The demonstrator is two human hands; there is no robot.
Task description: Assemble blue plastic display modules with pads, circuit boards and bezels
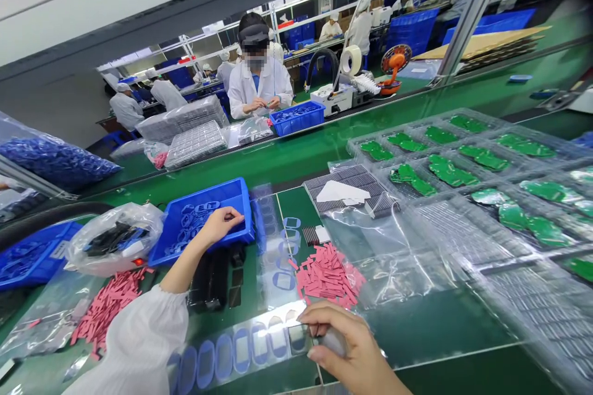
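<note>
A row of blue oval frames (206,363) was laid side by side along the near edge of the green work surface (445,327). At its right end the right hand (359,345) was placed, its fingertips brought close to the last frame, the thumb set apart below; whether anything was pinched there could not be told, though a greyish rounded shape was seen between them. The frames could be judged light, thin and fairly stiff, perhaps slippery where glossy; they would best be taken by the outer rim, with their pale middles left untouched.

The left hand (221,225) was held over the right part of a blue bin (249,210), its fingers curled; whether a part was grasped was not shown. Loose blue plastic parts (185,225) were heaped in that bin.

Beyond the row, a pile of pink strips (327,278) was set beside a column of more oval frames (283,281). Farther right, green circuit boards (451,170) were held in clear trays. Across the bench, a white-coated co-worker (259,86) was seated behind another blue bin (299,126).
</note>
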